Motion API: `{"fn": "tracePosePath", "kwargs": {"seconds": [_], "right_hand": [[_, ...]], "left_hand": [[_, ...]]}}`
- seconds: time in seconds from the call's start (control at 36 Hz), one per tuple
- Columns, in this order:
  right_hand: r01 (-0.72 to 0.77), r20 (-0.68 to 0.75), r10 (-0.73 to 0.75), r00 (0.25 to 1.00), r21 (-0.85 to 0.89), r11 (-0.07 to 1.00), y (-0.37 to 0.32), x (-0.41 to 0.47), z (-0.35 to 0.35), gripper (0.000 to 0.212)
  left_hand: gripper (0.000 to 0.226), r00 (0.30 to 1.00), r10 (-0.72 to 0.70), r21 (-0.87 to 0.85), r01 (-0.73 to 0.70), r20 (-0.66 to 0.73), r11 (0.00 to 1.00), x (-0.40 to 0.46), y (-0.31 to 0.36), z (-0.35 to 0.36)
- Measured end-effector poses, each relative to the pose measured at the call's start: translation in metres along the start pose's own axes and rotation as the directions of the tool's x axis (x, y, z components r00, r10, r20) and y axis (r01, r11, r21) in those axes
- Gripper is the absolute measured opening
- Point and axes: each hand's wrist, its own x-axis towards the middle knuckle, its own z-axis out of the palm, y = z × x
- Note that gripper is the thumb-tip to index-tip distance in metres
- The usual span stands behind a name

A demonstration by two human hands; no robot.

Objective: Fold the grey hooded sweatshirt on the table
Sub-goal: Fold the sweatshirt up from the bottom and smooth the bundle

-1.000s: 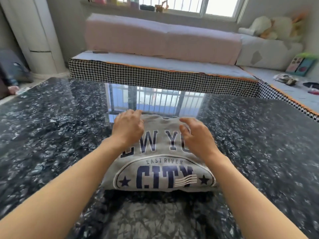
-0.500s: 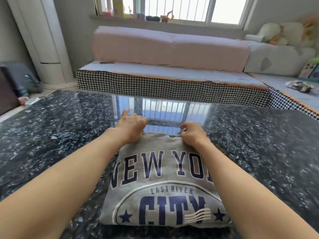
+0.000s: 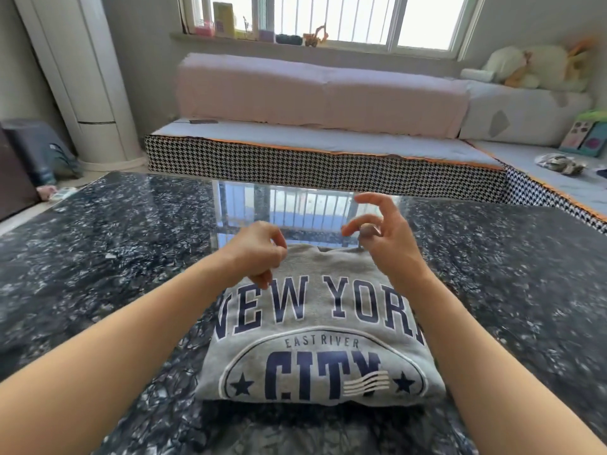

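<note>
The grey sweatshirt [image 3: 315, 336] lies folded into a thick rectangle on the dark marbled table [image 3: 115, 257], its navy "NEW YORK CITY" print facing up. My left hand [image 3: 254, 251] hovers just above the sweatshirt's far left corner, fingers loosely curled downward and holding nothing. Over the far right corner my right hand [image 3: 382, 236] is raised higher, fingers relaxed and spread, also holding nothing. Neither hand touches the cloth.
Beyond the table's far edge runs a low houndstooth-edged platform [image 3: 322, 165] with pink cushions [image 3: 315, 90]. A white floor-standing air conditioner [image 3: 82, 77] stands at the left. Soft toys [image 3: 532, 67] and small items sit at the right.
Both hands have let go of the sweatshirt's far edge and lifted off it, the right higher than the left. The folded sweatshirt has stayed put.
</note>
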Motion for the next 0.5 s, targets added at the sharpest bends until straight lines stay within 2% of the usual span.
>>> {"fn": "tracePosePath", "kwargs": {"seconds": [0.08, 0.17, 0.25, 0.33, 0.42, 0.5], "right_hand": [[0.037, 0.198, 0.007, 0.980, -0.216, 0.976, 0.005, -0.023, -0.005, 0.057], [0.100, 0.350, 0.073, 0.934, -0.453, 0.886, 0.009, -0.038, -0.007, 0.056], [0.073, 0.287, 0.056, 0.956, -0.421, 0.904, 0.008, -0.047, -0.006, 0.054], [0.029, 0.132, 0.021, 0.991, -0.367, 0.930, 0.005, -0.050, -0.009, 0.053], [-0.017, 0.023, 0.027, 0.999, -0.362, 0.932, 0.002, -0.052, -0.008, 0.038], [-0.101, 0.011, 0.117, 0.993, -0.438, 0.893, 0.006, -0.051, -0.004, 0.023]], "left_hand": [[0.013, 0.999, -0.021, 0.039, 0.020, 0.031, 0.999, -0.014, -0.010, 0.009], [0.015, 1.000, 0.025, 0.111, -0.027, 0.015, 0.993, -0.027, -0.011, 0.013], [0.017, 0.999, 0.047, 0.196, -0.045, -0.005, 0.980, -0.035, -0.011, 0.013], [0.021, 0.988, 0.124, 0.341, -0.084, -0.097, 0.936, -0.038, -0.015, 0.012], [0.027, 0.953, 0.218, 0.380, -0.126, -0.211, 0.916, -0.035, -0.020, 0.015], [0.036, 0.935, 0.267, 0.370, -0.168, -0.235, 0.914, -0.026, -0.027, 0.019]]}}
